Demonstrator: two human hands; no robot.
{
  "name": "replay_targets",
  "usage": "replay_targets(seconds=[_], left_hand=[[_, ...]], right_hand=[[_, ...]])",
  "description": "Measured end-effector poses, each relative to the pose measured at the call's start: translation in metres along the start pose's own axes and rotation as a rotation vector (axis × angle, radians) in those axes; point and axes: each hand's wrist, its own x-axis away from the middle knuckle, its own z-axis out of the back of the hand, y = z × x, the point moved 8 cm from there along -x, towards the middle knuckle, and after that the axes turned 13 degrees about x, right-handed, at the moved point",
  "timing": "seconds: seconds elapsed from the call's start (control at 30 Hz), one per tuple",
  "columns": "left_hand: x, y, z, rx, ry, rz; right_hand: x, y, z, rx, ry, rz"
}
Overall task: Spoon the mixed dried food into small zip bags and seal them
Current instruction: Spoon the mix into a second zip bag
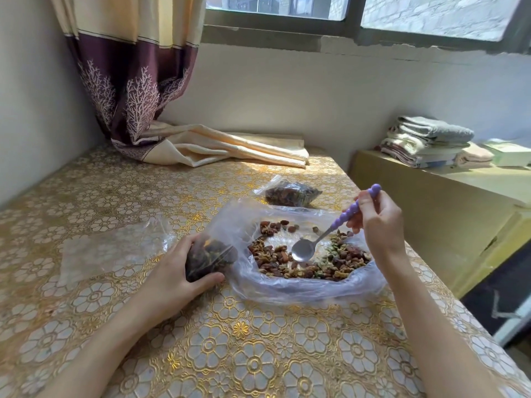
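A small zip bag [208, 258], already packed dark with dried food, is being gripped by the left hand [175, 271] near the middle of the table [230, 354], fingers and thumb curled round its body. A spoon [304, 249] is being held by the right hand [376, 222], which is pinching the purple beaded handle near its top; the metal bowl is being lowered, empty as far as can be judged, over the mixed dried food [310, 259]. That food is being kept in a large open plastic bag [301, 285] lying toward the right edge of the table, just beside the gripped bag. The small bag is judged light, soft and slippery, with thin film that is likely to sag; it is best taken round its filled body for filling and along the zip strip for sealing. The spoon is judged rigid, and its beaded handle should resist slipping. A second filled bag [290, 193] is lying farther back, near the right edge; whether it is sealed cannot be told. The mouth and zip of the gripped bag are being hidden by the hand and by folds of film. A clear sheet or pile of empty bags [112, 248] is lying toward the left edge, but glare is making its count and outline hard to read.
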Motion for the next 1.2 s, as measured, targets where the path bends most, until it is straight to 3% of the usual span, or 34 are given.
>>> replay_targets(seconds=[0.5,0.67,0.97,1.2], left_hand=[[0.0,0.002,0.0,-0.001,0.002,-0.002],[0.0,0.003,0.0,0.019,0.004,-0.013],[0.001,0.003,0.0,-0.019,0.008,-0.037],[0.0,0.003,0.001,-0.037,0.009,-0.038]], right_hand=[[0.021,0.022,-0.051,-0.243,-0.215,-0.297],[0.017,0.029,-0.035,-0.258,-0.124,-0.35],[0.011,0.025,-0.014,-0.21,-0.013,-0.287],[-0.002,-0.016,-0.014,-0.368,0.003,-0.218]])
